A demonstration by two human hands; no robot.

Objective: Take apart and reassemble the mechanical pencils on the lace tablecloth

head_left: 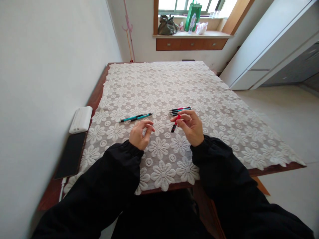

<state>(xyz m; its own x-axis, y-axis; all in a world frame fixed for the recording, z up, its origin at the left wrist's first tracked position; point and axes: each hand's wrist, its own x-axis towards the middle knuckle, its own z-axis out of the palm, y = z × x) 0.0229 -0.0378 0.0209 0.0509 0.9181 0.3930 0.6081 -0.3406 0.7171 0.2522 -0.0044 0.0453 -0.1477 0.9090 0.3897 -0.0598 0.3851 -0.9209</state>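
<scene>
My right hand (193,127) pinches a short red-and-black pen part (175,123) between thumb and fingers, tilted with its black end down. To its left, my left hand (141,133) is closed in a pinch; a tiny dark bit shows at its fingertips, too small to name. Both hands hover over the near part of the flowered tablecloth (163,171). Beyond my right hand lies a row of several pens (181,109), partly hidden by the fingers. Two teal-and-black pens or pen parts (136,117) rest on the cloth just past my left hand.
At the table's left edge, by the wall, are a white power bank (81,119) and a dark phone (71,155), with a white cable (62,189) below. Bags, including a green one (193,16), and a bottle (192,24) stand on the windowsill. A white cabinet (264,39) is at right.
</scene>
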